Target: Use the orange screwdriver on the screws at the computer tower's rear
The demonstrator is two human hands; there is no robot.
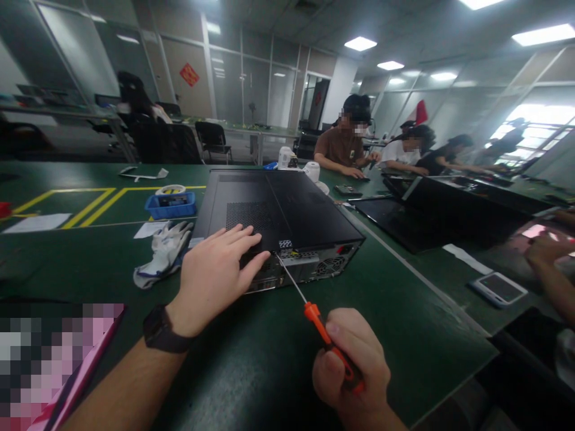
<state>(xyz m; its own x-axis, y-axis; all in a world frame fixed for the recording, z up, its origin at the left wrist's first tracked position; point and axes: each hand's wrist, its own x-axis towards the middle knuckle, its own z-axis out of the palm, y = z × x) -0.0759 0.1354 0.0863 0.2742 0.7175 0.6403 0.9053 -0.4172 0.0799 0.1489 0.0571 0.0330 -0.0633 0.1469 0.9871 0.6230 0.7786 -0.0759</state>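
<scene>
A black computer case [305, 206] lies flat on the green table, its back panel with ports and a fan grille facing me. My left hand [220, 269] rests palm down with fingers spread on the case's near left corner, beside the perforated vent. In my right hand [359, 359] is a screwdriver [314, 314] with an orange and black handle, gripped in a fist. Its long shaft points up and left, and the tip meets the top of the back panel near my left thumb. The screw itself is too small to make out.
Left of the case lie work gloves [164, 251] and a blue bin [171, 205] with a tape roll. White bottles [285, 157] stand behind it. To the right are another opened black case [462, 200], a grey device [498, 288] and a co-worker's hand [545, 248]. Other people sit farther back.
</scene>
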